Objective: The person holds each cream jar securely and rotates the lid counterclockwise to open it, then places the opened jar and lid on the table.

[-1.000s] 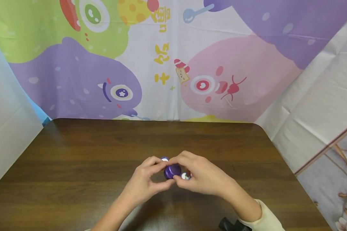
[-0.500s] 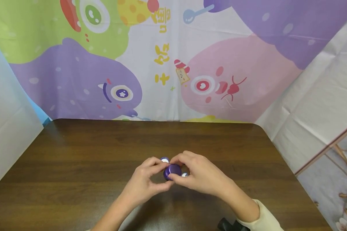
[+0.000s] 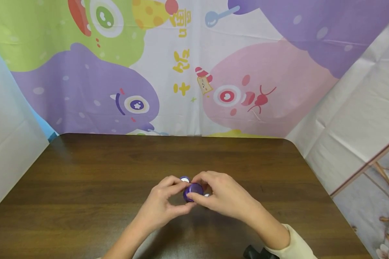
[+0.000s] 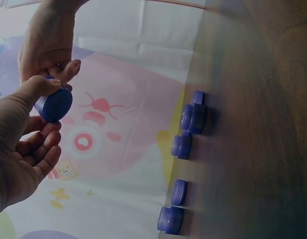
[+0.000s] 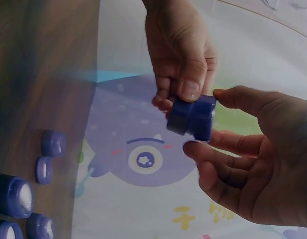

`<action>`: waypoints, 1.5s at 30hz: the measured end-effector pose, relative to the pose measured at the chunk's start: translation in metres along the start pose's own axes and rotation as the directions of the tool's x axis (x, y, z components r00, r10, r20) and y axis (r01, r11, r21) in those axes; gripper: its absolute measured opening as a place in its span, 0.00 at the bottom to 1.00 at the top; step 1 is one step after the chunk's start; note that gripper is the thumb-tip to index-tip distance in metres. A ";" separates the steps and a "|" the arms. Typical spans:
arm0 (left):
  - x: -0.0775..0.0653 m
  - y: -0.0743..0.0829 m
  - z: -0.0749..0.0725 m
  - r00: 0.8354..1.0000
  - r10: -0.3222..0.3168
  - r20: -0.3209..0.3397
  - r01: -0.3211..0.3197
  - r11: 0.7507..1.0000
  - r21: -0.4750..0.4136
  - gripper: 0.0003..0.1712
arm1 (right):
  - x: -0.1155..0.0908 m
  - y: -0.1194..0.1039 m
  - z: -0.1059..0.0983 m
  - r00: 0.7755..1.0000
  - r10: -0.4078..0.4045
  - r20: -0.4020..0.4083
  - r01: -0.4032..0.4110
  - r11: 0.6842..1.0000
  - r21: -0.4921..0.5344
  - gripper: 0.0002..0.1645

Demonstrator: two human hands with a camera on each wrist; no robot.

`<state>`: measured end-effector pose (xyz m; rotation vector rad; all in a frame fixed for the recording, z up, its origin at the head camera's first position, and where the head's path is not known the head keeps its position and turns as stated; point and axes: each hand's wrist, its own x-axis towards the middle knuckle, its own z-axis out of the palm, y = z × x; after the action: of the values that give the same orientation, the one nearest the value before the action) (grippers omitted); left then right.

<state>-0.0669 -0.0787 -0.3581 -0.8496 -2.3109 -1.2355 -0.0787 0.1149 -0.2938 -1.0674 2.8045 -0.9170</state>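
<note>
Both hands meet at a small purple jar (image 3: pixel 195 189), held over the table. My left hand (image 3: pixel 163 201) grips it from the left, its thumb pressed on the side in the right wrist view, where the jar (image 5: pixel 179 115) shows a stepped body with a wider end. From the right, my right hand (image 3: pixel 225 194) pinches that end between thumb and fingers, the thumb crossing the jar's near side in the head view. The left wrist view shows the round dark-blue end of the jar (image 4: pixel 56 105) under the left thumb. Part of the jar is hidden by the fingers.
Several purple jars and lids stand on the brown table (image 3: pixel 100 169) beyond the hands, among them a large jar (image 4: pixel 193 118), a flat lid (image 4: pixel 179 192) and a white-faced jar (image 5: pixel 15 195). A black device (image 3: pixel 259 252) sits by the right sleeve. A printed curtain (image 3: pixel 168 90) hangs behind.
The right thumb has slid left over the near side of the jar, and the right hand has shifted slightly. The left hand has stayed nearly still.
</note>
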 end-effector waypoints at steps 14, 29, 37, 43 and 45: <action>0.001 0.000 0.000 0.999 -0.037 0.000 0.037 0.999 0.029 0.23 | -0.003 0.000 -0.002 0.999 -0.031 0.030 0.032 0.999 -0.037 0.24; 0.000 -0.002 0.002 1.000 -0.014 -0.011 0.014 1.000 0.007 0.23 | -0.002 0.002 -0.002 0.993 -0.119 0.010 0.120 0.990 -0.076 0.24; 0.000 -0.001 0.001 0.999 -0.052 0.003 0.052 0.999 0.005 0.23 | -0.002 0.004 -0.003 0.992 -0.122 0.014 0.123 0.992 -0.007 0.25; 0.001 -0.001 0.002 1.000 -0.021 -0.006 0.021 1.000 -0.002 0.23 | -0.001 0.003 -0.002 1.000 -0.016 0.021 0.015 0.999 0.046 0.21; 0.001 -0.001 0.002 1.000 -0.016 -0.002 0.016 1.000 -0.002 0.23 | -0.001 0.003 -0.002 0.998 -0.043 0.044 0.043 0.999 0.017 0.19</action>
<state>-0.0681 -0.0772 -0.3592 -0.8320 -2.3193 -1.2449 -0.0803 0.1184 -0.2938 -1.1356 2.7441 -0.9063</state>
